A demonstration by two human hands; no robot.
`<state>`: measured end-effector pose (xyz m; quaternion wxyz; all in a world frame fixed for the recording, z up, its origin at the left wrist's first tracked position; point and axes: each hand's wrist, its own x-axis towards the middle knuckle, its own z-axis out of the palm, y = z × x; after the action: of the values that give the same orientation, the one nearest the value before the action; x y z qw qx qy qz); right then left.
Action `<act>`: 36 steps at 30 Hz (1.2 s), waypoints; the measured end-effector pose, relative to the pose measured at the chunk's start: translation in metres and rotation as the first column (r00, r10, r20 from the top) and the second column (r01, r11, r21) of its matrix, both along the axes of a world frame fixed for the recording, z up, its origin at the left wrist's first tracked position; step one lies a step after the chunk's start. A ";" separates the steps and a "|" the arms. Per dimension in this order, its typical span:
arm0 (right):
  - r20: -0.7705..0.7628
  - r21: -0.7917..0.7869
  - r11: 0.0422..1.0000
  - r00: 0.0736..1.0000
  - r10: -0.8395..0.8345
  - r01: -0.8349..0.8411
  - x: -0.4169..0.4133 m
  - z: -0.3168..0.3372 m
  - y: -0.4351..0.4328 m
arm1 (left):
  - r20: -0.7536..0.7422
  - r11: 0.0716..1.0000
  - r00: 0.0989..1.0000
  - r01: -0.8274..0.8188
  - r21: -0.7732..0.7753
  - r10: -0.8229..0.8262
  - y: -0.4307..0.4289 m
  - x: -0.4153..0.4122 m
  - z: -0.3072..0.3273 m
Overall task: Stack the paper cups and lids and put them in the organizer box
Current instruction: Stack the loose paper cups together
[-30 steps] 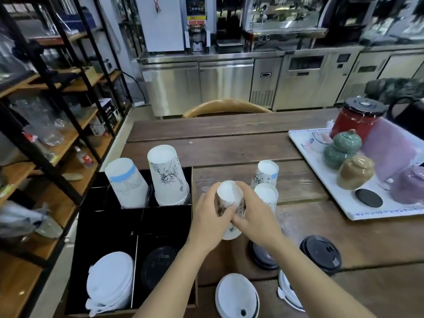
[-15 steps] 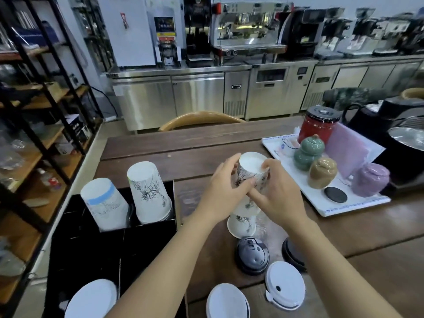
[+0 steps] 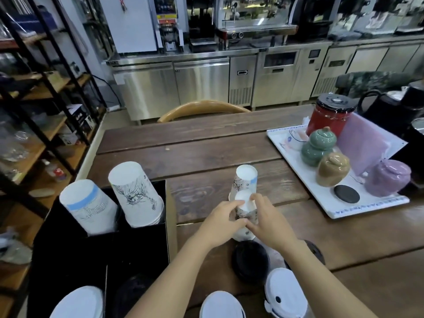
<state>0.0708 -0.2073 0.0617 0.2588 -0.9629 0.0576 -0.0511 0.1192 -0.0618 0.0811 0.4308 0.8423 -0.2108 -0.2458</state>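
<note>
My left hand (image 3: 221, 222) and my right hand (image 3: 267, 222) both grip a small upside-down paper cup stack (image 3: 245, 212) standing on the wooden table (image 3: 206, 157). Just behind it stands another small inverted cup (image 3: 245, 180) with a blue band. The black organizer box (image 3: 68, 253) sits at the left; its far compartments hold a blue-banded cup stack (image 3: 88, 206) and an ink-drawing cup stack (image 3: 136, 193). White lids (image 3: 79, 302) lie in its near compartment. On the table near me lie black lids (image 3: 250, 260) and white lids (image 3: 285, 293).
A white tray (image 3: 298, 157) with ceramic jars and a red canister (image 3: 329, 115) sits at the right. A wooden shelf rack (image 3: 41, 125) stands left of the table. A chair back (image 3: 203, 107) rises at the far edge.
Both hands have lowered the held cup onto the cup standing on the table, making one shorter nested stack. The view has shifted slightly.
</note>
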 end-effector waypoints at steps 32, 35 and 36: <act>0.556 0.078 0.992 0.821 -0.128 0.102 0.076 0.097 -0.033 | 0.270 0.898 0.959 0.040 -0.439 0.089 -0.043 0.062 0.106; 0.430 0.136 0.982 0.885 -0.179 0.133 0.081 0.076 -0.037 | 0.183 0.931 0.982 0.016 -0.363 0.055 -0.048 0.074 0.087; 0.404 0.146 0.979 0.894 -0.191 0.143 0.082 0.069 -0.037 | 0.165 0.938 0.985 0.019 -0.347 0.041 -0.048 0.076 0.081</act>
<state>0.1528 -0.2440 0.1311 0.3134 -0.9051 0.0865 -0.2739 0.1947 -0.1101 0.1623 0.5545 0.7722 -0.2819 -0.1297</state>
